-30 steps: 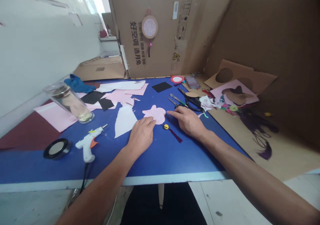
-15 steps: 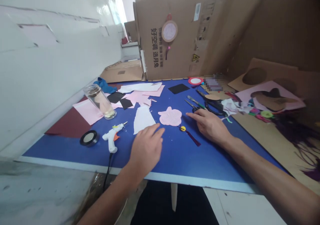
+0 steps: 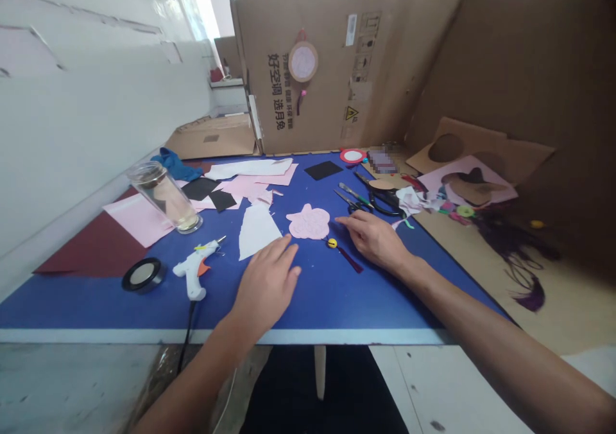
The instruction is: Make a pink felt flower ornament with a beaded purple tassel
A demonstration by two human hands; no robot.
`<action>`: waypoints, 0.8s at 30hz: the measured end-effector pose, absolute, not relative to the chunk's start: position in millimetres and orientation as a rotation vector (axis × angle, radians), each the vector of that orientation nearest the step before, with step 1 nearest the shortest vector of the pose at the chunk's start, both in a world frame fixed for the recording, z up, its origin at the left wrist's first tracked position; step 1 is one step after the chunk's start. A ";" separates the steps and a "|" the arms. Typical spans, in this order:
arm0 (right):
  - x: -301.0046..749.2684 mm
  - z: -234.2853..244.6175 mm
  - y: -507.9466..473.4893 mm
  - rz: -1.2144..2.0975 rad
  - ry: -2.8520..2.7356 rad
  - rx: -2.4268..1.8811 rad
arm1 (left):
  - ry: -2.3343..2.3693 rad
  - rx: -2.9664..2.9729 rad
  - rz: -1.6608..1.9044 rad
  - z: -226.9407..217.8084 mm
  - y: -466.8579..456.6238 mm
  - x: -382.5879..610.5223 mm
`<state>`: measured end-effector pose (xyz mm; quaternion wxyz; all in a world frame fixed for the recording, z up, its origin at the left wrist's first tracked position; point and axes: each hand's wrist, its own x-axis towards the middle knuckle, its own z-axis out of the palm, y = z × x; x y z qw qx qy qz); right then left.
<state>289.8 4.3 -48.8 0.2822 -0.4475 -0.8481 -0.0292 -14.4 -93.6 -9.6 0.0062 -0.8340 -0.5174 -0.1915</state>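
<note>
Open and empty, the left grip [image 3: 267,286] is held low over the counter with its fingers loosely extended, and the right grip [image 3: 373,241] is laid nearly flat, its forefinger reaching forward; nothing is held by either. The left fingertips [image 3: 289,244] are stopped near the lower edge of a scalloped pink cutout [image 3: 308,222], and the right forefinger [image 3: 341,219] is pointed at its right edge, apparently without touching it. That cutout is lying flat on the blue counter [image 3: 327,299] between the hands, with a white paper piece [image 3: 257,230] just to its left and a yellow bead on a dark red tassel [image 3: 342,252] just below it. The step in hand appears to be positioning the cutout; a pinch at its edge would be called for to lift it. Farther out, black-handled scissors [image 3: 385,204], a white hot glue gun [image 3: 192,270] and a glass tumbler [image 3: 163,199] are set on the counter.
</note>
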 end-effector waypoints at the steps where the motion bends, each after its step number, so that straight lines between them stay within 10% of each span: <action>1: 290.7 -48.6 4.6 -0.084 -2.272 -1.198 | -1.595 -2.647 -0.532 -8.7 -84.1 -5.7; 24: 296.7 -42.8 8.4 -0.259 -2.295 -1.220 | -1.648 -2.711 -0.083 -5.9 -14.5 -4.8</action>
